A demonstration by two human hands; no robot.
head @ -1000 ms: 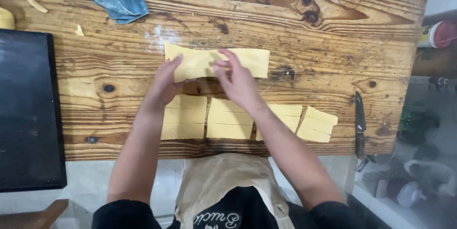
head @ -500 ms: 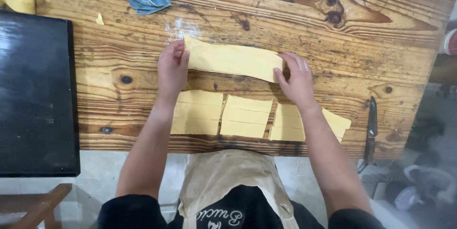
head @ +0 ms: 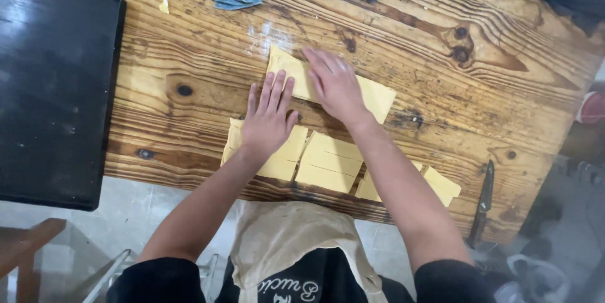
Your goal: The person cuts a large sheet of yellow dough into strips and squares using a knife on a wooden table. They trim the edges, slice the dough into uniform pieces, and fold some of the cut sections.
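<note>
Soft, even light falls on the wooden table point(head: 441, 82), with faint shadows just under the fingers point(head: 277, 89), slight motion blur and dim right edge.

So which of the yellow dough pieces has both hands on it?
The long strip lying alone farther up the wooden table; both hands press on it. The folded rectangles sit in a row at the near edge.

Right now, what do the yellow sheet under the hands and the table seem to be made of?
The yellow sheet looks like soft rolled dough, probably pasta: matte, thin, cleanly cut, lying flat under both the left hand and the right hand. The table seems to be solid wood with a worn, slightly glossy finish: strong grain lines and dark knots show, with some white dust, perhaps flour.
</note>
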